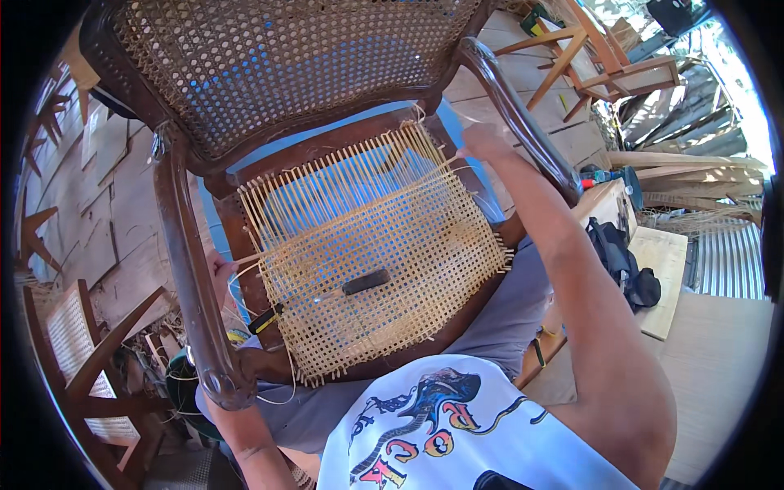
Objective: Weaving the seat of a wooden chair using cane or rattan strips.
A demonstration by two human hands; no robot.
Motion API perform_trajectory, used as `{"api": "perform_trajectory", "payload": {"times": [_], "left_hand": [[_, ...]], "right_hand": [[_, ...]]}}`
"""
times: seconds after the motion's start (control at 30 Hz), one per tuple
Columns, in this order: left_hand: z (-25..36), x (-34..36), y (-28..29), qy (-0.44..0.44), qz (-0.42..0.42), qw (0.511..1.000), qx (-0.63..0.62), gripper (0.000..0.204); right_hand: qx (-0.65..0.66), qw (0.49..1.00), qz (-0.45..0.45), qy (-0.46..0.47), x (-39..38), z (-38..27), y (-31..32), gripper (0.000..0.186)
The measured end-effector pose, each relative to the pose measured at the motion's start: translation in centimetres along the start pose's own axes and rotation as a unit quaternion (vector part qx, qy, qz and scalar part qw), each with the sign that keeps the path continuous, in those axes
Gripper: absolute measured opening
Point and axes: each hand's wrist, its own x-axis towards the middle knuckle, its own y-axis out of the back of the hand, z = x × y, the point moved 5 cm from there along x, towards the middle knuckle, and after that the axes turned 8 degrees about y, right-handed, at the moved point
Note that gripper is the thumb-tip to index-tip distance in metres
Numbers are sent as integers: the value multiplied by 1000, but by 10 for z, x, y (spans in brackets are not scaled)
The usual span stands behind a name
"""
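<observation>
In front of me is a dark wooden armchair (181, 245) with a half-woven cane seat (367, 302). Its near part is a tight open mesh; toward the backrest only parallel cane strands (335, 184) show. A long light cane strip (247, 259) runs slantwise across the seat between my hands. Partly hidden behind the left armrest, my left hand (219, 271) grips its left end. My right hand (486, 144), slightly blurred, is closed on the cane at the seat's right edge. A small dark block (366, 282) lies on the mesh, and a black-and-yellow tool (265, 318) rests at its left edge.
The caned backrest (286, 65) rises at the far side, and the right armrest (523, 118) stands beside my right forearm. Other wooden chair frames (90, 359) are at left and far right. A black bag (616, 261) lies on boards at right.
</observation>
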Motion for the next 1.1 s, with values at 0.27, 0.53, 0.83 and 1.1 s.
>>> {"api": "perform_trajectory", "payload": {"times": [0.27,0.53,0.83,1.1], "left_hand": [[33,-50,17,-45,-6,999,-30,25],[-5,-31,121,-23,242,939,245,25],[35,-26,223,-168,469,790,358,17],[118,53,182,-234,446,811,299,20]], "right_hand": [[57,982,168,71,5,19,-53,59],[118,987,-91,66,6,10,-41,64],[132,988,17,73,18,-47,31,31],[14,968,214,130,66,-50,55,34]]}}
